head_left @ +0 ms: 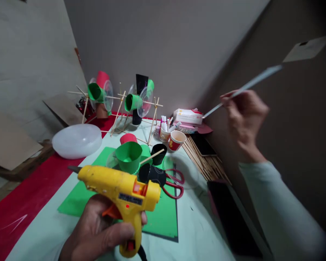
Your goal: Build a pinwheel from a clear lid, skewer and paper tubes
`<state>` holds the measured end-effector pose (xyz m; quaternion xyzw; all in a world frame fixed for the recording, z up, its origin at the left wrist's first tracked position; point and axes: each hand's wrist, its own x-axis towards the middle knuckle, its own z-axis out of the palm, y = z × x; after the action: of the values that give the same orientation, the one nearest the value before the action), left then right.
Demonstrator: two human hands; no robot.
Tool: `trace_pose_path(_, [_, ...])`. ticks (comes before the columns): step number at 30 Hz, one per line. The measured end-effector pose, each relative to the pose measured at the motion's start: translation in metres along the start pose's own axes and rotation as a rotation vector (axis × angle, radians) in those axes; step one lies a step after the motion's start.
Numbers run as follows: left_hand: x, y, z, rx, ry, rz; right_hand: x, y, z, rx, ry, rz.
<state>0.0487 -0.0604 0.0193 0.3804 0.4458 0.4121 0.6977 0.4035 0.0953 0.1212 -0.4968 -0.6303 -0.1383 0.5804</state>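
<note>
Left hand [97,232] low near the counter [195,232] edge, fingers clamped on grip of yellow hot glue gun [119,192], nozzle aimed left, above green paper sheet [163,217]. Right hand [243,121] raised at right, fingers pinched on a thin clear glue stick [250,84], blurred. Green paper cup [129,156] with wooden skewer [152,156] just behind gun; red-handled scissors [174,181] beside it; white bowl [77,140] at left
</note>
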Motion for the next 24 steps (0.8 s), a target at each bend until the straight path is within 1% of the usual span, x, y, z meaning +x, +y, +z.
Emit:
trace_pose_path(1, [-0.001,0.004,0.004,-0.009,0.023,-0.009,-0.013,-0.028,-0.013,0.114,0.092,0.026])
trace_pose_path(2, [-0.001,0.007,0.007,-0.02,0.021,-0.007,-0.029,-0.057,-0.025,0.214,0.152,0.062])
trace_pose_path(4, [-0.001,0.01,0.009,-0.042,-0.018,0.015,-0.066,-0.11,-0.046,0.373,0.209,0.156])
trace_pose_path(5, [-0.001,0.011,0.009,-0.058,-0.047,0.04,-0.084,-0.132,-0.055,0.517,0.266,0.3])
trace_pose_path(6, [0.0,0.011,0.009,-0.077,-0.078,0.069,-0.102,-0.149,-0.062,0.591,0.305,0.371])
trace_pose_path(8, [0.001,0.011,0.008,-0.127,-0.141,0.123,-0.129,-0.172,-0.07,0.655,0.361,0.443])
trace_pose_path(9, [0.002,0.011,0.008,-0.149,-0.172,0.145,-0.138,-0.178,-0.071,0.67,0.386,0.445])
trace_pose_path(11, [0.003,0.01,0.008,-0.182,-0.235,0.172,-0.15,-0.185,-0.067,0.688,0.423,0.395])
trace_pose_path(13, [0.003,0.008,0.008,-0.206,-0.272,0.185,-0.156,-0.19,-0.057,0.689,0.447,0.321])
trace_pose_path(17, [0.002,0.007,0.008,-0.247,-0.325,0.194,-0.162,-0.202,-0.039,0.703,0.465,0.266])
trace_pose_path(20, [0.002,0.007,0.007,-0.266,-0.38,0.201,-0.165,-0.207,-0.035,0.683,0.496,0.293])
trace_pose_path(24, [0.006,0.003,0.004,-0.265,-0.436,0.24,-0.168,-0.204,-0.038,0.689,0.534,0.383])
